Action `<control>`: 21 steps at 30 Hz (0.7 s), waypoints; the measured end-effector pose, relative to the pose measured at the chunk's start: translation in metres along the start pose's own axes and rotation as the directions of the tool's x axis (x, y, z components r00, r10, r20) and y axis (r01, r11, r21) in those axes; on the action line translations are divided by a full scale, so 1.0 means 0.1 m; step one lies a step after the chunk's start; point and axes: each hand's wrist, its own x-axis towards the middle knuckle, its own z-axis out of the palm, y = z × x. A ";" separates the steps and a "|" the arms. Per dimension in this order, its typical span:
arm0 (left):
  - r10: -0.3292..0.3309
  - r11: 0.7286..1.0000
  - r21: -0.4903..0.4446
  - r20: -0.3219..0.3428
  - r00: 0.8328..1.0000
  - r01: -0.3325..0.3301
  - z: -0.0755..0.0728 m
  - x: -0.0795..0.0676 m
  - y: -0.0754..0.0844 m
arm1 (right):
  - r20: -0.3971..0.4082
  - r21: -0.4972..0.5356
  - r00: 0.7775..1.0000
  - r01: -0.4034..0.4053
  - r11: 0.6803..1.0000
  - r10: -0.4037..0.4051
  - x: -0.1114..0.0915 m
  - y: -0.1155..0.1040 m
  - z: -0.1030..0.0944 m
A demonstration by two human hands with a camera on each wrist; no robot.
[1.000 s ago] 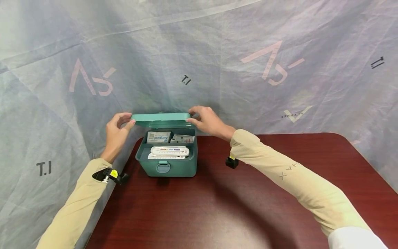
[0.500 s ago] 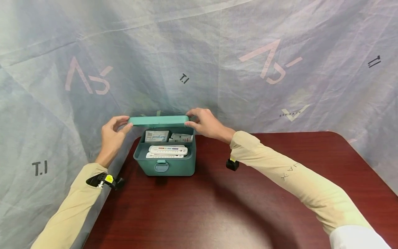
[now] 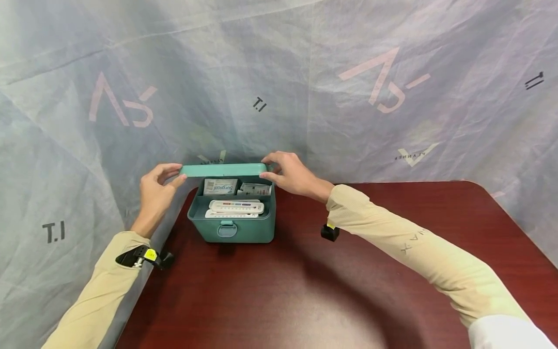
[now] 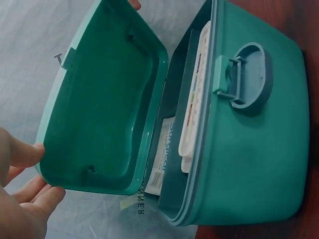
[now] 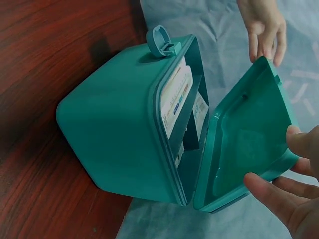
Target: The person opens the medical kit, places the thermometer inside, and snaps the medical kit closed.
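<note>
A green plastic medicine box (image 3: 240, 230) stands on the table with its hinged lid (image 3: 224, 170) raised and tilted over the back. My left hand (image 3: 158, 191) pinches the lid's left corner between thumb and fingers. At the right corner, my right hand (image 3: 294, 173) grips the lid the same way. Inside the box's front part lie white flat pieces with printed scales (image 3: 236, 207), like thermometers. Behind a divider sit a pack marked "Surgical" (image 3: 220, 186) and another small packet (image 3: 255, 189). A loop-shaped latch (image 4: 251, 77) hangs on the front wall.
The dark red wooden table (image 3: 305, 291) extends to the right and front of the box. A grey printed cloth (image 3: 283, 72) hangs close behind the box and along the left side. Black wrist-camera mounts (image 3: 330, 231) sit on both sleeves.
The lid has come down slightly toward the box, with both hands moving along with it. Both grips on its corners stay the same. The head view has shifted a little.
</note>
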 end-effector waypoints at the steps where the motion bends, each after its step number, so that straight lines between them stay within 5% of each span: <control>1: 0.000 1.000 -0.001 -0.003 1.000 0.000 0.00 -0.01 0.00 | 0.003 0.003 1.000 0.000 1.000 0.000 -0.01 0.00 0.00; 21: -0.033 0.992 -0.127 -0.067 0.997 0.024 0.00 -0.16 -0.01 | 0.002 -0.004 1.000 0.009 1.000 -0.009 -0.10 0.00 0.06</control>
